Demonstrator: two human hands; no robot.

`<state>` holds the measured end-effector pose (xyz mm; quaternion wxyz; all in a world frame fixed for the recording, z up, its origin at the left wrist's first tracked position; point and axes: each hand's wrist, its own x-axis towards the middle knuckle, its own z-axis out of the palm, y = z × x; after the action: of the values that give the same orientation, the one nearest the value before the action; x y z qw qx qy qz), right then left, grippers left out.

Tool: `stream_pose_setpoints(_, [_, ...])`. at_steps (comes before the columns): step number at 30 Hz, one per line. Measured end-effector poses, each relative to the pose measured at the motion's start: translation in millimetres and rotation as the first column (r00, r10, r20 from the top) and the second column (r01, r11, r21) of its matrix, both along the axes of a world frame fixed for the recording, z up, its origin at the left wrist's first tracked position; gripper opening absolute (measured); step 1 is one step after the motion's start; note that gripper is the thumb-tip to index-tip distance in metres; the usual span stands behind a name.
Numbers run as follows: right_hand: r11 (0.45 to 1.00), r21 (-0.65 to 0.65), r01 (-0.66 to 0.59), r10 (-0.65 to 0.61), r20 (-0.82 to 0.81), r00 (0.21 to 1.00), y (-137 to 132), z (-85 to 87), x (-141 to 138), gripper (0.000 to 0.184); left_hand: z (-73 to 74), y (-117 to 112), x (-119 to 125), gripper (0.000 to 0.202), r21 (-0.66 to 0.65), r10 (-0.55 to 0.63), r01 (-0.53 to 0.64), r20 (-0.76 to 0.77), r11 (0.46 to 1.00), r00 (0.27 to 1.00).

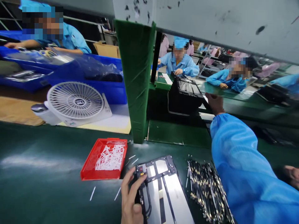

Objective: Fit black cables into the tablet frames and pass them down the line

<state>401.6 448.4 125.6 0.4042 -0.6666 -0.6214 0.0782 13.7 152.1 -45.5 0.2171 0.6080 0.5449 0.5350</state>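
Observation:
A tablet-like device with its back off lies on the green bench, silver battery panels and black cables exposed. My left hand rests at its upper left corner, fingers stretched out and apart, the index fingertip touching the parts there. My right hand reaches far forward to the right side of a black stack, with a similar open device on top. Its fingers are curled at a dark edge; what they grip is unclear. Right of the near device lies a pile of thin black cables with small gold-coloured ends.
A red tray holds many white strips; several loose strips lie around it. A green post rises behind the near device, under a grey overhead beam. A white fan and blue bins stand left. Co-workers in blue sit beyond.

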Motion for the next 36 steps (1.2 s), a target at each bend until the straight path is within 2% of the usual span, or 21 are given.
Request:
stream_pose_setpoints(2, [0.993,-0.027,0.119,-0.117,0.063,0.991,-32.1,-3.9,-2.3,0.04,1.1,-1.5,-2.6,0.064,0.02,-0.056,0.056,-0.002,0.998,0.998])
stream_pose_setpoints(3, [0.988,-0.06,0.141,-0.134,0.105,0.985,-55.3,-7.6,-5.2,0.041,1.6,-2.5,-3.5,0.063,0.03,-0.075,0.075,-0.001,0.997,0.997])
stream_pose_setpoints(5, [0.976,-0.195,0.101,-0.065,0.184,0.981,-114.4,-20.6,-14.3,0.045,2.9,-4.7,-4.2,0.06,0.046,-0.096,0.096,0.015,0.994,0.995])
stream_pose_setpoints(6, [0.951,-0.307,0.047,0.018,0.206,0.978,-148.2,-30.4,-19.9,0.04,3.9,-6.0,-3.9,0.058,0.047,-0.1,0.098,0.022,0.994,0.995])
stream_pose_setpoints(8, [0.862,-0.507,0.009,0.128,0.233,0.964,-216.7,-56.7,-31.8,0.032,6.5,-8.2,-2.5,0.052,0.05,-0.096,0.094,0.03,0.994,0.995])
stream_pose_setpoints(11, [0.761,-0.638,0.113,0.116,0.305,0.945,-298.9,-104.2,-47.1,0.025,10.3,-10.2,0.8,0.048,0.042,-0.094,0.092,0.048,0.995,0.994])
stream_pose_setpoints(14, [0.719,-0.676,0.165,0.086,0.322,0.943,-339.6,-141.5,-55.1,0.017,12.0,-11.7,5.0,0.054,0.036,-0.109,0.105,0.126,0.994,0.986])
stream_pose_setpoints(17, [0.722,-0.681,0.122,0.08,0.257,0.963,-350.0,-155.5,-53.7,0.016,13.1,-15.5,9.0,0.058,0.043,-0.109,0.104,0.15,0.994,0.983])
stream_pose_setpoints(21, [0.77,-0.638,0.019,0.081,0.127,0.989,-353.4,-147.3,-43.5,0.03,15.8,-27.0,9.0,0.052,0.052,-0.093,0.086,0.13,0.995,0.987])
stream_pose_setpoints(25, [0.825,-0.565,0.016,0.01,0.044,0.999,-365.2,-127.9,-37.5,0.042,18.8,-44.6,2.9,0.034,-0.005,-0.078,0.078,0.02,0.997,0.997])
stream_pose_setpoints(29, [0.869,-0.493,0.044,-0.073,-0.04,0.997,-384.4,-100.0,-59.9,0.039,26.7,-69.3,0.4,0.018,-0.132,-0.106,0.101,-0.033,0.986,0.994])
stream_pose_setpoints(30, [0.88,-0.473,0.037,-0.082,-0.075,0.994,-389.2,-92.1,-72.7,0.039,30.6,-76.6,1.9,0.016,-0.154,-0.144,0.139,-0.023,0.978,0.989])
stream_pose_setpoints(32, [0.903,-0.428,-0.036,-0.047,-0.182,0.982,-396.8,-77.2,-105.7,0.038,40.2,-90.9,8.2,0.016,-0.166,-0.31,0.307,0.004,0.937,0.951])
stream_pose_setpoints(34, [0.913,-0.358,-0.193,0.075,-0.318,0.945,-401.1,-66.1,-142.2,0.034,50.7,-102.3,17.5,0.031,-0.143,-0.54,0.535,0.007,0.833,0.842])
stream_pose_setpoints(35, [0.911,-0.307,-0.275,0.149,-0.376,0.914,-401.9,-62.8,-159.1,0.03,55.3,-106.4,22.0,0.035,-0.144,-0.615,0.609,-0.002,0.78,0.788])
stream_pose_setpoints(36, [0.904,-0.256,-0.343,0.216,-0.418,0.882,-402.1,-61.3,-173.8,0.027,59.3,-109.4,25.8,0.029,-0.161,-0.653,0.643,-0.016,0.749,0.757])
